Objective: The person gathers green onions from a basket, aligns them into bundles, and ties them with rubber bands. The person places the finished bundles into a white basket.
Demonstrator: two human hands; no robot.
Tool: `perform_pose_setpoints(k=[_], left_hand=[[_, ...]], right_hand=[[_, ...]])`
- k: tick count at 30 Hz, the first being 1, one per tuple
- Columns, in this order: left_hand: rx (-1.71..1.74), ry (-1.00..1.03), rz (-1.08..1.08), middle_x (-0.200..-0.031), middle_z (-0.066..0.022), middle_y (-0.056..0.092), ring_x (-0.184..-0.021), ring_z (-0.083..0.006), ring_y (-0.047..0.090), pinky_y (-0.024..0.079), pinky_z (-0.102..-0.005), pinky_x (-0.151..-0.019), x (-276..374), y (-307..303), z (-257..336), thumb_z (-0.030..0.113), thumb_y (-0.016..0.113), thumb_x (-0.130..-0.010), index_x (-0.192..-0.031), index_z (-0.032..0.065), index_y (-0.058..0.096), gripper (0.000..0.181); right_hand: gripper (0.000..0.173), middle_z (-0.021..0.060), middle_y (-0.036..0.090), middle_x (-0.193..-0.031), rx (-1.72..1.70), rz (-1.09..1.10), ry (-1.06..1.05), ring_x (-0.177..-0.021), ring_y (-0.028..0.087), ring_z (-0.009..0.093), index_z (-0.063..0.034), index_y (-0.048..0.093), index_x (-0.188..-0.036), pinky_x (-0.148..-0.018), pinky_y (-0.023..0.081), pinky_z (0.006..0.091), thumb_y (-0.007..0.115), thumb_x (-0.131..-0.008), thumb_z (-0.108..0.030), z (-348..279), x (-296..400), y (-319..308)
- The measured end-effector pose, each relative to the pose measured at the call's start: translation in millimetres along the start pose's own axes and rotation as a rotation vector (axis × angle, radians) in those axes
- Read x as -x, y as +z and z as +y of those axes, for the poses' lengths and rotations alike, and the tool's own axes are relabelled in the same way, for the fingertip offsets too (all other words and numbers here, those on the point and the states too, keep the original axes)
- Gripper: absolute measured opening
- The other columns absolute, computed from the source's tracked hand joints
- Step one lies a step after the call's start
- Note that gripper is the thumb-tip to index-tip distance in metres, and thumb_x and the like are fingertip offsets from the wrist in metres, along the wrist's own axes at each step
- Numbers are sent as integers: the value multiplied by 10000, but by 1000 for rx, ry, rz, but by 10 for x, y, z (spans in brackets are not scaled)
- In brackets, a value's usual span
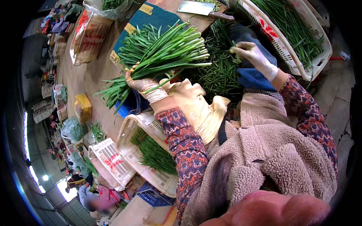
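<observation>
My left hand [138, 83], in a thin pale glove, grips a thick bunch of garlic chives [172, 46]. Their pale cut ends point right, and some leaves hang below the hand at left. More chive leaves [138, 41] lie behind the bunch on a blue-green mat [164, 17]. My right hand [250, 52], gloved too, is raised apart from the bunch. Its fingers pinch small greenish leaf scraps, somewhat blurred. Beneath and between the hands is a dark heap of loose leaves [220, 62].
A cleaver [196, 8] lies on the wooden board, its handle over the edge. White plastic crates of greens stand at right [294, 63] and lower left [127, 130]. Another crate [90, 36] is at upper left. A yellow container [83, 107] sits on the floor. People are in the background.
</observation>
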State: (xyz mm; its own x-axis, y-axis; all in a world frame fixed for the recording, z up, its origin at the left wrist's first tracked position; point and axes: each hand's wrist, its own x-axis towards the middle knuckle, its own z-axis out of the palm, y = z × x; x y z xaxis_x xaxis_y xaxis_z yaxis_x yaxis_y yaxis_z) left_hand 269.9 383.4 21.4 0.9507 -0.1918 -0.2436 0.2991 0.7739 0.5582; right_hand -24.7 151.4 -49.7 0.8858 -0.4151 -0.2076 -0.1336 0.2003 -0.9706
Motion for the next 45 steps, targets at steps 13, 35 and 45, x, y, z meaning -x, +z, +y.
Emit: perform_pose_setpoints(k=[13,35,45], left_hand=[[121,-36,-156,-618,-53,575,-671,-214,575,469,-411,-744,8,43,-70,213,476,-793,-678,22,549,234],[78,-46,-229,-672,-60,584,-788,-268,568,464,-430,-785,-68,-63,-83,239,436,-801,-824,54,592,244],[216,-215,-614,-743,-36,628,-876,-274,567,447,-420,-848,117,41,-44,291,424,-857,-1168,56,545,408]], right_hand=[[295,-1,601,-728,-382,-97,110,-664,540,65,-44,629,-819,-655,459,209,658,-791,-336,-66,-49,621],[374,39,635,-938,-412,-212,-85,-828,575,112,-31,572,-1057,-795,452,260,665,-724,-173,-439,-592,936],[430,65,587,-1103,-536,-165,-20,-981,540,113,-11,525,-1147,-874,420,271,637,-776,-196,-192,-321,845]])
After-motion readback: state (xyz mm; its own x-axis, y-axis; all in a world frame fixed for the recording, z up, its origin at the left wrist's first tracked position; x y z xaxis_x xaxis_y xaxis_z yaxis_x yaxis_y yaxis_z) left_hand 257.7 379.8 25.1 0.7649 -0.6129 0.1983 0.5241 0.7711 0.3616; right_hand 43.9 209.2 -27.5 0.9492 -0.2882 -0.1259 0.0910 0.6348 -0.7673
